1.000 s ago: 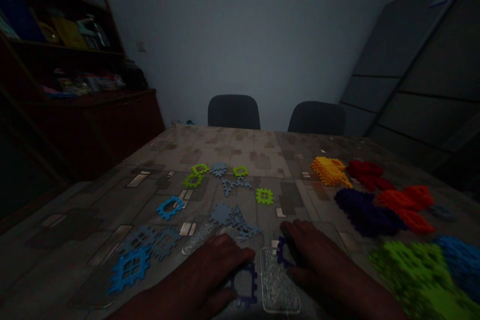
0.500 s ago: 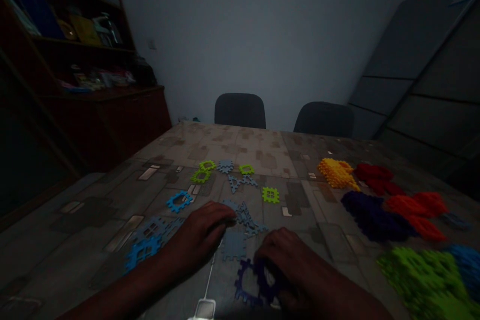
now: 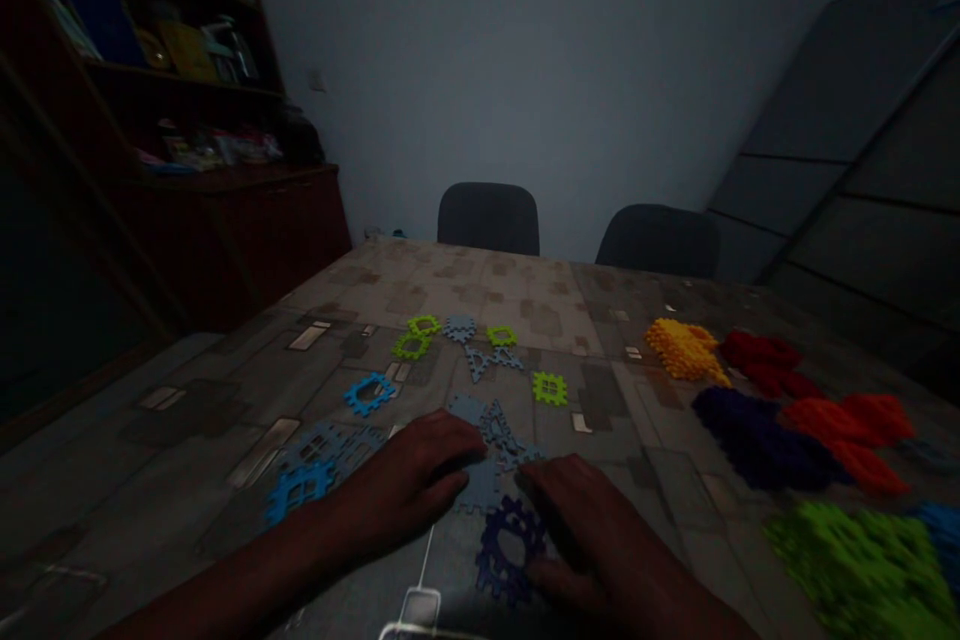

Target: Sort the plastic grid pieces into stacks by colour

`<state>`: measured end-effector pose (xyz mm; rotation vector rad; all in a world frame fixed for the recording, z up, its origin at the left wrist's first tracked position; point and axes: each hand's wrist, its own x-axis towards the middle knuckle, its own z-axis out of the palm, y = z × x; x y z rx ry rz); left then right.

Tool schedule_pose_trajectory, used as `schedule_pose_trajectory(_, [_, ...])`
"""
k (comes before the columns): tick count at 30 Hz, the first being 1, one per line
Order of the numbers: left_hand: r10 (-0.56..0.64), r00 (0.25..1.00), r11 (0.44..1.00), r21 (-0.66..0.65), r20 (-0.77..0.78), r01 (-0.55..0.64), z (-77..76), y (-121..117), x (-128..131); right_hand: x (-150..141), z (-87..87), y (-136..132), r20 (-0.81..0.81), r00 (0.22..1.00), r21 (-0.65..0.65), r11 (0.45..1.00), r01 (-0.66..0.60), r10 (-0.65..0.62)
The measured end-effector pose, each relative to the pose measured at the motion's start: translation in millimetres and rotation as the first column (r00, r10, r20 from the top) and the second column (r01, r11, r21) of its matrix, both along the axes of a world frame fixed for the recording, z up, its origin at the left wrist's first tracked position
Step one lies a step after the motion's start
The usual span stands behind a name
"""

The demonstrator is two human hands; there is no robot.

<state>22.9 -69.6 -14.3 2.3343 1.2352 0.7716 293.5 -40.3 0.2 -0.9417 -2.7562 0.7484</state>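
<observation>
My left hand (image 3: 427,465) rests palm down on the table, fingers stretched forward at the left edge of a grey square toothed tile (image 3: 478,488), thumb apart. Nothing shows in it. To the right lies my right hand (image 3: 581,525), thumb and fingers spread. Its thumb reaches the edge of dark purple toothed ring tiles (image 3: 491,548), which seem to overlap on the table just below the grey tile. Grey triangular tiles (image 3: 496,428) lie beyond the fingertips. Left of my left arm are a blue window tile (image 3: 300,490) and grey window tiles (image 3: 319,442).
Farther out lie a blue ring tile (image 3: 369,393), green ring tiles (image 3: 412,346) and a green window tile (image 3: 550,388). On the right stand yellow (image 3: 682,348), red (image 3: 765,360), purple (image 3: 765,435), orange (image 3: 851,430) and green (image 3: 862,560) tile piles. Two chairs (image 3: 487,218) stand behind.
My right hand has loosened from the purple tile and spread its fingers. The purple tiles now lie closer over each other. The view has shifted slightly.
</observation>
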Motion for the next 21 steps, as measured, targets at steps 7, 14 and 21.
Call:
schedule_pose_trajectory(7, [-0.015,1.000,1.000,0.026,-0.016,0.015,3.9,-2.1,3.8,-15.2,-21.9,-5.4,0.062,0.998,0.036,0.999,-0.023,0.021])
schedule_pose_trajectory(14, [-0.024,1.000,0.999,0.030,-0.017,0.025,5.4,-2.3,5.6,-6.8,-26.6,-6.3,-0.034,0.999,0.080,0.997,-0.023,0.026])
schedule_pose_trajectory(21, [-0.041,0.999,0.998,0.036,-0.019,0.042,11.7,-5.1,8.0,-5.0,-20.9,-6.6,-0.038,0.998,0.060,0.997,0.054,-0.052])
